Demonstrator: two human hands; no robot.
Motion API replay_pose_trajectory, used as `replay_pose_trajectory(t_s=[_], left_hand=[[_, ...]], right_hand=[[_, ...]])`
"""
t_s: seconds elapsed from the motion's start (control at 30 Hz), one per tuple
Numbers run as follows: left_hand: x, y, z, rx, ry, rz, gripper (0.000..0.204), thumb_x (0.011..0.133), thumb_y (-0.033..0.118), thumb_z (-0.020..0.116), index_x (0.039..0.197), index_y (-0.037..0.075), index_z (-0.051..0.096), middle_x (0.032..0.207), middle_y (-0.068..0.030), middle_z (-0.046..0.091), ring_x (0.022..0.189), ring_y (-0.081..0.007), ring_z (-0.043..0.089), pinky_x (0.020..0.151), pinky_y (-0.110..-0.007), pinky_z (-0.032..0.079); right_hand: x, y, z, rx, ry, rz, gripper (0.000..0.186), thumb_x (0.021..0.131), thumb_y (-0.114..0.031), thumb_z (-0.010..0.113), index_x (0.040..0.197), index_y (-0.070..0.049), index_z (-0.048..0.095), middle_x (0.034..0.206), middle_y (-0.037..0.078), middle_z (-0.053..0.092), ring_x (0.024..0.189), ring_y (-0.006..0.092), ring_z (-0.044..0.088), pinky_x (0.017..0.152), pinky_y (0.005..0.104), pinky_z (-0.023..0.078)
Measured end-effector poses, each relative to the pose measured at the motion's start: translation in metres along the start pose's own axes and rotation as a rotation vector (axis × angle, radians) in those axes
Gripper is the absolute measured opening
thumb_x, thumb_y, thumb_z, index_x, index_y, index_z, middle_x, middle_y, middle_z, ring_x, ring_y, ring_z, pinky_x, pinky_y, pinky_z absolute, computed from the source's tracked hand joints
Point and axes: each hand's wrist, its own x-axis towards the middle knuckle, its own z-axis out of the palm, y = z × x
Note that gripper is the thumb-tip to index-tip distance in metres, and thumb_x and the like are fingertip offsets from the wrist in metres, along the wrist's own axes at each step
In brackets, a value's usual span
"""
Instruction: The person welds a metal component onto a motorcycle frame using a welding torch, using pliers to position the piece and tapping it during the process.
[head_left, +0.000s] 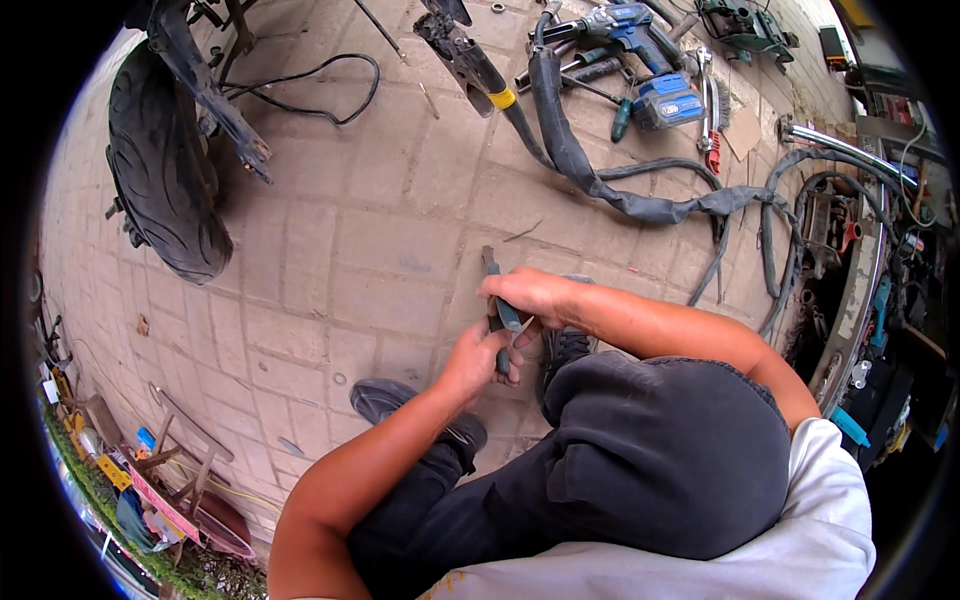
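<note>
Between my feet, over the paving, both my hands hold a pair of pliers point(509, 317) with dark blue-grey handles. Its narrow metal head points away from me, past my right hand point(528, 293). That hand is closed over the tool from the right, its fingers partly hidden. My left hand point(480, 354) comes from the lower left, with its fingers closed around the lower end of the handles. Whether anything small sits between my fingers, I cannot make out.
A black tyre point(160, 165) stands far left beside a dark metal frame point(205, 90). Thick black cable point(640, 205) winds across the right. A blue cordless power tool point(640, 40), a green-handled screwdriver point(621, 120) and other tools lie at the far right. Clutter lines the right edge.
</note>
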Motion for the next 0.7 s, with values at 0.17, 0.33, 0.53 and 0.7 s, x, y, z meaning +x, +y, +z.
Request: replay_pose_trajectory(t_s=[0.17, 0.33, 0.53, 0.7], left_hand=[[-0.005, 0.016, 0.005, 0.000, 0.000, -0.009, 0.023, 0.097, 0.021, 0.048, 0.111, 0.003, 0.052, 0.074, -0.0092, 0.060, 0.056, -0.0196, 0.060, 0.052, -0.032, 0.051], [-0.008, 0.028, 0.008, -0.008, 0.005, -0.025, 0.024, 0.096, 0.023, 0.051, 0.108, 0.002, 0.052, 0.073, -0.0102, 0.061, 0.054, -0.0196, 0.059, 0.051, -0.033, 0.052], [-0.005, 0.026, 0.007, -0.016, 0.006, -0.021, 0.026, 0.096, 0.024, 0.053, 0.109, 0.002, 0.053, 0.073, -0.0102, 0.061, 0.054, -0.0197, 0.060, 0.052, -0.033, 0.052], [0.001, 0.012, 0.000, 0.035, -0.032, -0.015, 0.028, 0.100, 0.026, 0.047, 0.115, 0.002, 0.051, 0.076, -0.0112, 0.062, 0.057, -0.0210, 0.063, 0.055, -0.033, 0.053]], right_hand=[[0.001, -0.005, -0.007, 0.028, -0.027, 0.007, 0.046, 0.088, -0.040, 0.060, 0.101, 0.004, 0.060, 0.095, 0.014, 0.059, 0.077, 0.0259, 0.061, 0.063, 0.0452, 0.059], [0.004, -0.008, -0.013, 0.038, -0.037, -0.013, 0.044, 0.088, -0.039, 0.061, 0.101, 0.003, 0.059, 0.092, 0.012, 0.058, 0.070, 0.0251, 0.060, 0.060, 0.0455, 0.059], [0.001, -0.014, -0.009, -0.026, 0.001, -0.001, 0.042, 0.088, -0.038, 0.060, 0.096, 0.003, 0.061, 0.087, 0.011, 0.061, 0.070, 0.0244, 0.063, 0.059, 0.0435, 0.058], [0.004, -0.007, -0.002, -0.092, 0.028, -0.009, 0.041, 0.089, -0.038, 0.057, 0.088, 0.001, 0.064, 0.082, 0.012, 0.065, 0.071, 0.0240, 0.064, 0.059, 0.0409, 0.057]])
